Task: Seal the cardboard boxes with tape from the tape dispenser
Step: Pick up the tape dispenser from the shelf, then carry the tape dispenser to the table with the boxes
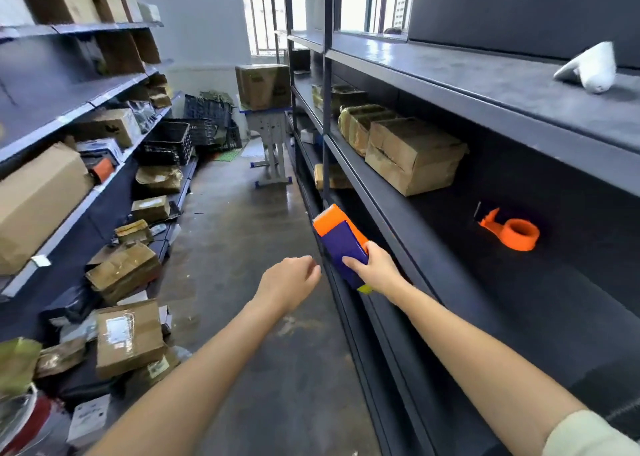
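My right hand (377,268) grips a small blue and orange box (341,240) in the aisle, just in front of the right shelf's edge. My left hand (291,282) hovers beside it with loosely curled fingers, holding nothing. An orange tape dispenser (512,232) lies on the dark middle shelf to the right, beyond the box. Taped cardboard boxes (412,157) sit farther along that same shelf.
Dark metal shelving (450,74) lines the right side, with a white cloth (592,69) on its top level. Shelves on the left hold many cardboard boxes (38,192), and more parcels (128,337) lie on the floor. A desk with a box (263,86) stands at the aisle's end.
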Motion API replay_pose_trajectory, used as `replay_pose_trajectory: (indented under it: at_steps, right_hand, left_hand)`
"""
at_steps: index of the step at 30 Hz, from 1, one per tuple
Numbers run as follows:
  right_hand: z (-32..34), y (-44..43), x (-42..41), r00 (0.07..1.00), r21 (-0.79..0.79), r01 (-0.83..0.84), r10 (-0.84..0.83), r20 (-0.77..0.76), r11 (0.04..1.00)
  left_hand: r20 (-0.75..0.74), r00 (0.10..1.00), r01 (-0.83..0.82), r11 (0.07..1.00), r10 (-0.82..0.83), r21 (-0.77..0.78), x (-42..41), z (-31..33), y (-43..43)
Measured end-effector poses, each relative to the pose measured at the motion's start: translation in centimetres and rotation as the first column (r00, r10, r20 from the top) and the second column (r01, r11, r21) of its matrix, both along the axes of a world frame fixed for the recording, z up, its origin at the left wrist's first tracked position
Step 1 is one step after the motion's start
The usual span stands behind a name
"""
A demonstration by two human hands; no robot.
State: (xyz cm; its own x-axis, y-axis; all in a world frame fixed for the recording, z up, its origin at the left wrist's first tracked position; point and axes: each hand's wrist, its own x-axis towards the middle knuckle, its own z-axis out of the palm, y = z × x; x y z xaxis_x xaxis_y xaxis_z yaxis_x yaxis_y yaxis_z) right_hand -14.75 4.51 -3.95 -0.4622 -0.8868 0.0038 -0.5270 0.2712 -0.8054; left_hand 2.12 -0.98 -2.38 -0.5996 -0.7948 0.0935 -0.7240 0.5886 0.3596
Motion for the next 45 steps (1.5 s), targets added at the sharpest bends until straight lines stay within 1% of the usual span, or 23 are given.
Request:
replay_pose_trajectory:
  at_steps: [2,4,6,7,9,12,15,19,20,21,22,26,30,32,35,40,45]
  right_hand:
    - [0.7,-1.0,2.7,0.988,-0.046,-0.062,0.068,0.141,0.997]
    - [1.1,-2.0,5.4,0.95,-0.073,-0.112,0.128,0.284,0.991]
    - [1.3,-3.0,7.9,0.897,-0.086,-0.149,0.171,0.408,0.985]
    - [1.4,-3.4,9.1,0.866,-0.097,-0.167,0.193,0.461,0.981]
    - [1.7,-4.0,11.2,0.801,-0.122,-0.216,0.247,0.545,0.969]
    - [2.1,-4.5,13.3,0.711,-0.129,-0.308,0.318,0.628,0.943]
    - [2.7,-5.2,14.1,0.607,-0.125,-0.369,0.341,0.718,0.921]
    - [3.3,-6.6,14.1,0.436,-0.108,-0.389,0.286,0.853,0.915]
    - [3.2,-7.0,14.0,0.405,-0.098,-0.382,0.262,0.876,0.919]
    - [3.0,-7.6,14.0,0.398,-0.082,-0.369,0.238,0.886,0.926]
    - [2.7,-8.1,13.9,0.42,-0.065,-0.352,0.22,0.88,0.934]
    - [1.2,-11.0,13.6,0.575,-0.003,-0.29,0.176,0.799,0.957]
    - [0.5,-15.6,13.1,0.667,0.018,-0.272,0.175,0.724,0.962]
    - [0.6,-18.2,12.6,0.68,-0.005,-0.271,0.195,0.707,0.963]
    - [1.1,-23.1,11.8,0.675,-0.043,-0.286,0.233,0.7,0.957]
    - [2.4,-34.0,10.8,0.713,-0.039,-0.316,0.265,0.649,0.948]
    - [4.1,-45.0,9.1,0.724,-0.065,-0.313,0.282,0.63,0.948]
  left_hand:
    - [-0.001,0.999,-0.054,0.998,0.054,0.014,2.1,0.4,-0.1]
    - [-0.082,0.988,-0.123,0.986,0.133,0.117,4.1,0.7,-0.2]
    - [-0.182,0.955,-0.185,0.951,0.233,0.247,6.0,1.0,-0.4]
    - [-0.219,0.937,-0.204,0.936,0.271,0.287,6.9,1.2,-0.4]
    - [-0.273,0.908,-0.226,0.92,0.318,0.321,8.4,1.5,-0.5]
    - [-0.307,0.881,-0.266,0.912,0.361,0.311,10.1,2.0,-0.7]
    - [-0.322,0.871,-0.286,0.916,0.371,0.282,11.0,2.3,-0.9]
    - [-0.323,0.872,-0.308,0.924,0.369,0.226,11.0,2.4,-1.5]
    - [-0.316,0.878,-0.302,0.928,0.359,0.217,10.9,2.4,-1.8]
    - [-0.3,0.89,-0.291,0.934,0.344,0.206,10.7,2.4,-2.1]
    - [-0.278,0.904,-0.279,0.941,0.325,0.191,10.5,2.4,-2.4]
    - [-0.19,0.939,-0.264,0.955,0.286,0.133,9.9,1.9,-4.8]
    - [-0.126,0.954,-0.26,0.961,0.271,0.098,9.6,0.6,-9.3]
    - [-0.146,0.95,-0.263,0.96,0.275,0.091,9.2,0.6,-12.1]
    - [-0.257,0.912,-0.303,0.947,0.32,0.106,8.3,1.2,-17.7]
    - [-0.359,0.857,-0.375,0.925,0.37,0.057,7.7,2.7,-30.9]
    - [-0.379,0.872,-0.321,0.947,0.31,0.036,6.4,4.1,-43.3]
